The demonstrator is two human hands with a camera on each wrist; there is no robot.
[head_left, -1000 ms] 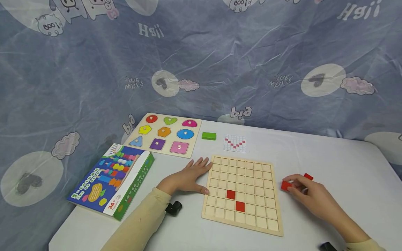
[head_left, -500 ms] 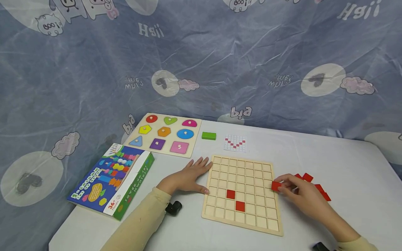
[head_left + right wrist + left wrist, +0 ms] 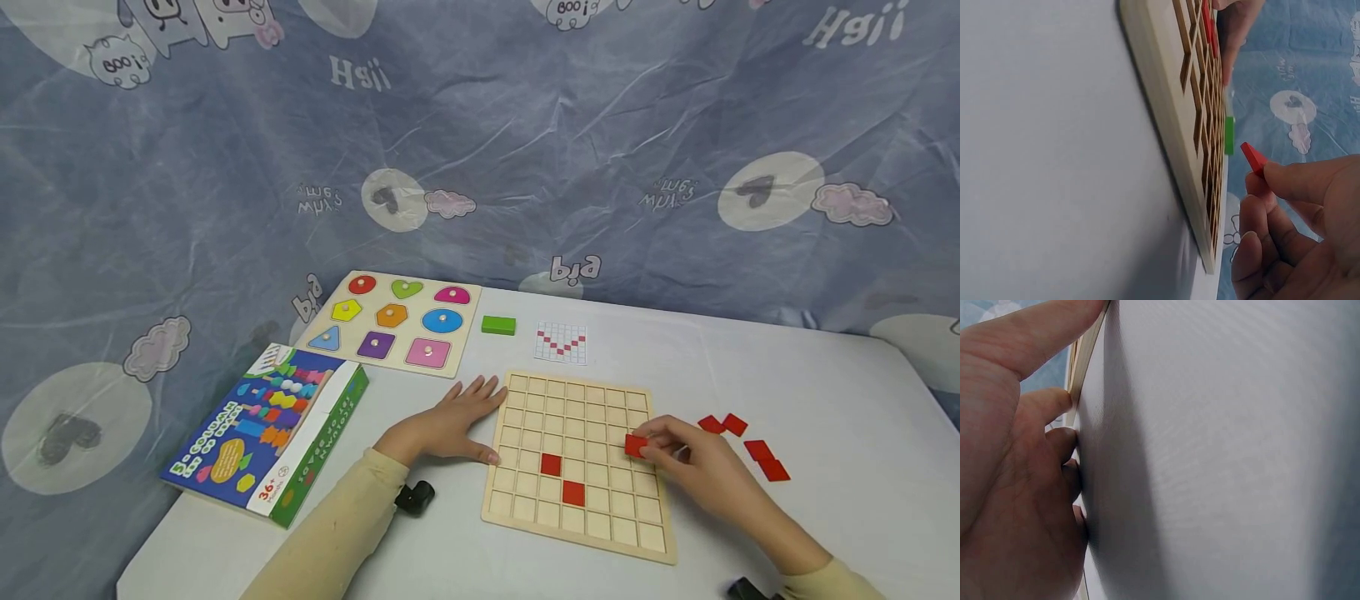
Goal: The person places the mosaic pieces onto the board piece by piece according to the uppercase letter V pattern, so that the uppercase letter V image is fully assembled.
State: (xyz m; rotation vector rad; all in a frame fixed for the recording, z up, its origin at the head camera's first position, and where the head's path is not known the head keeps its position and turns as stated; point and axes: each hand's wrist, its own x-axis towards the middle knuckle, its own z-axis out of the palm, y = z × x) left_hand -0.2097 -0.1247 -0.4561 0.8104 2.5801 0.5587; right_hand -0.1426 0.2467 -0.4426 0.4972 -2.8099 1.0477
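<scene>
A wooden grid board (image 3: 536, 531) lies on the white table, with two red tiles (image 3: 551, 465) set diagonally in its cells. My right hand (image 3: 701, 467) pinches another red tile (image 3: 636, 446) over the board's right side; in the right wrist view the tile (image 3: 1254, 159) is between thumb and finger, above the board (image 3: 1163, 125). My left hand (image 3: 450, 425) lies spread, with thumb and fingertips at the board's left edge. Several loose red tiles (image 3: 757, 450) lie right of the board. A small card (image 3: 562, 343) with a red V pattern is behind it.
Behind the board stands a green block (image 3: 498, 325). A shape puzzle (image 3: 390, 333) and a blue and green box (image 3: 262, 429) are at the left. Black devices (image 3: 416, 498) sit at both wrists. A patterned cloth (image 3: 525, 150) hangs behind the table.
My right hand has moved left with its red tile, from beside the board to over its right part, uncovering the loose tiles. My left hand has stayed in place.
</scene>
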